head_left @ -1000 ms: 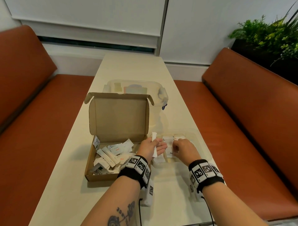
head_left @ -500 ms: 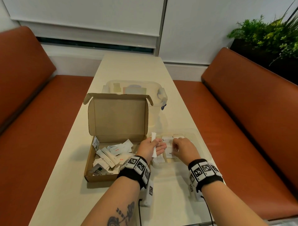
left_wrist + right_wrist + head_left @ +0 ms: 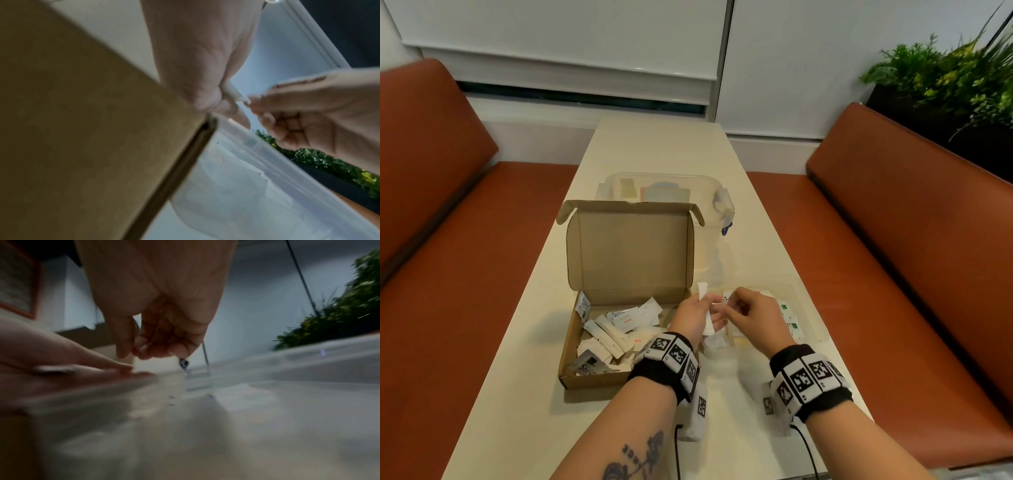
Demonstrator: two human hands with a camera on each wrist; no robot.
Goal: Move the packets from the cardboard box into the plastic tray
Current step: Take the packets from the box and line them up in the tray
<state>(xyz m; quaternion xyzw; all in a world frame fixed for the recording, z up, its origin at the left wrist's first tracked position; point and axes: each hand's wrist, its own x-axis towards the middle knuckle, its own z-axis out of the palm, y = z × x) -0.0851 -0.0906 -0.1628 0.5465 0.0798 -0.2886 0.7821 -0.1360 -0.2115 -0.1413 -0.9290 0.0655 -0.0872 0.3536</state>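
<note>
**Packets passing from my left hand to my right, over the near edge of the tray**

Packets (image 3: 619, 329) lie heaped in the open cardboard box (image 3: 599, 377) on my left, and a few are already down in the clear plastic tray (image 3: 811, 308) on my right, so the job is under way but well short of done.

A second ago my right hand (image 3: 753, 317) was down in the tray, knuckles over the packets there. Now it has come up and across to meet my left hand (image 3: 697, 317). My left hand is curled round a long white stick packet (image 3: 705, 308), held nearly upright between box and tray. The left wrist view shows my right fingertips (image 3: 257, 104) at the end of that packet (image 3: 234, 92); my right fingers are bunched and curled, but I cannot tell whether they have pinched it yet or only touch it.

I read this as a hand-over: left fetches from the box, right lays into the tray. If so, the next move needs my left grip to ease only once the right has a sure pinch, or the slim packet may drop onto the table (image 3: 654, 147) between the two containers.
</note>
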